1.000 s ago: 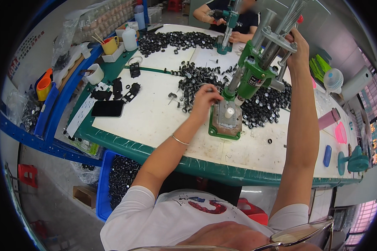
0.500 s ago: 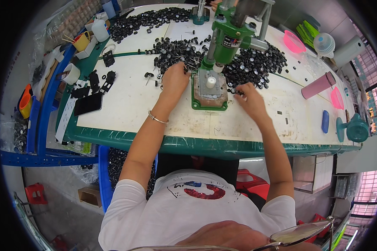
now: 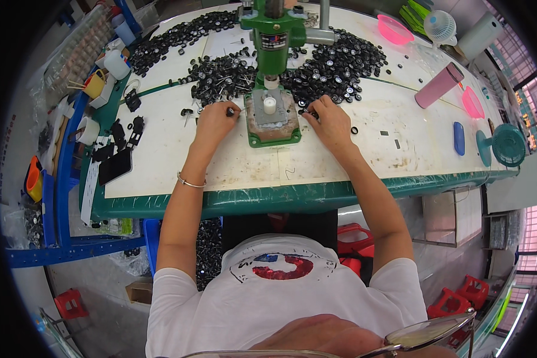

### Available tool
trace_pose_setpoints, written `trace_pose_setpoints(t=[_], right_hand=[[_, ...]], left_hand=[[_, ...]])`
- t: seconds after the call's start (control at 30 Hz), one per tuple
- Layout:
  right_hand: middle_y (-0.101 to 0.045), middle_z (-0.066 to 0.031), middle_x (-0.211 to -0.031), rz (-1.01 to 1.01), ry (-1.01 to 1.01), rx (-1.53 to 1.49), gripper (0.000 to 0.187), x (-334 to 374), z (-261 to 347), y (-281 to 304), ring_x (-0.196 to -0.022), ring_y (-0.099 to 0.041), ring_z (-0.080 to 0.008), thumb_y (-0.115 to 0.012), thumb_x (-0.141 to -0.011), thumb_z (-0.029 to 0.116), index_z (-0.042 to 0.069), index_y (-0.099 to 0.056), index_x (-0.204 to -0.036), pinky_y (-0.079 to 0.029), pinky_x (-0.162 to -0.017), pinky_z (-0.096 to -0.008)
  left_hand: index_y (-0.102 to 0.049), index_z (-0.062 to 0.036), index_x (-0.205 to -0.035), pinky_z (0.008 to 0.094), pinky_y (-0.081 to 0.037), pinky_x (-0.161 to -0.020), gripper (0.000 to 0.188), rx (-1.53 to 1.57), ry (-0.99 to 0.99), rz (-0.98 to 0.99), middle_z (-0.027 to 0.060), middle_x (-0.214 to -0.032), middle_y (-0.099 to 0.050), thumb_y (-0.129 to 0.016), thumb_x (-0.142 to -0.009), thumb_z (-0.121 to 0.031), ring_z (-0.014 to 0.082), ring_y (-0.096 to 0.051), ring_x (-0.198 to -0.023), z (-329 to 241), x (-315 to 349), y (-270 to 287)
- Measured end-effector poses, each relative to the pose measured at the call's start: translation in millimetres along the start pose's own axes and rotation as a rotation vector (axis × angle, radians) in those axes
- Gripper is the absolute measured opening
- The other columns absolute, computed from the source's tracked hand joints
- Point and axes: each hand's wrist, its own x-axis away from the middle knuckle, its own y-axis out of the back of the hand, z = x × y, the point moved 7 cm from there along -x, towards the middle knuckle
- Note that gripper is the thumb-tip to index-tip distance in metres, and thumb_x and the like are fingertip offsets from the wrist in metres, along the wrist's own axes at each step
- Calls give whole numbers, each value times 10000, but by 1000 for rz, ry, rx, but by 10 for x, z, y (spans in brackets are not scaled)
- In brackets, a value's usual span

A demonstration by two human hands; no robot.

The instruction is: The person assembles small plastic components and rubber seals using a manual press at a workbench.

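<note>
A green hand press (image 3: 272, 36) stands on the white table (image 3: 232, 167), its green base (image 3: 273, 138) holding a grey plate with a small white cylinder (image 3: 269, 105). My left hand (image 3: 215, 122) rests just left of the base, fingers pinched on a small black part with a thin pin (image 3: 231, 111). On the base's right side my right hand (image 3: 328, 122) lies with fingertips on a small black part (image 3: 312, 113) at the edge of a heap of black round parts (image 3: 334, 65). Another heap of black parts (image 3: 221, 74) sits behind my left hand.
A pink tumbler (image 3: 438, 85), pink bowls (image 3: 395, 28), a blue case (image 3: 458, 138) and a teal fan (image 3: 507, 144) are on the right. Left are white bottles (image 3: 116, 64), tape (image 3: 88, 129), a black phone (image 3: 115, 166) and blue bins (image 3: 48, 197).
My right hand came down from the press lever to the table beside the base. My left hand drew back from the press plate to the base's left side. The view shifted forward.
</note>
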Motion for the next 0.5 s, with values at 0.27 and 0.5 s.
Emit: trace_pose_setpoints(t=[0.27,0.5], right_hand=[[-609,-51,-820,-90,-24,-207,112,-83,59,97,-726,-610,-209,-665,-835,126,57,-586,-874,-466,-629,-338],[-671,-61,-844,144,-271,-958,205,-369,392,-205,-708,-616,-128,-622,-894,159,32,-654,-1052,-485,-627,-245]], left_hand=[[-725,-68,-912,290,-503,-552,175,264,139,270,89,-654,-673,-612,-836,-178,171,-655,-563,-101,169,-61],[-699,6,-966,205,-472,-535,152,914,338,245,76,-799,-702,-660,-833,-56,118,-652,-598,32,299,-60]])
